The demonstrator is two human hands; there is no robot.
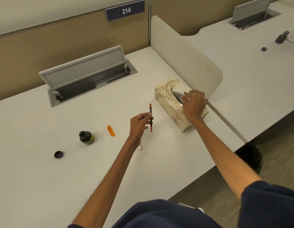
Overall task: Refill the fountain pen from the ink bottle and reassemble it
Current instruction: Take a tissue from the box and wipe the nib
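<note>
Desk: matt white laminate, smooth. Bottle: dark glossy glass. Cap: dark plastic, slight sheen. Orange piece: translucent plastic. Pen: dark and red plastic, smooth. Tissue box: patterned card, matt. Cable hatch: grey matt plastic or metal, cannot tell. Divider: smooth cream panel. Sleeves: navy cloth.
</note>
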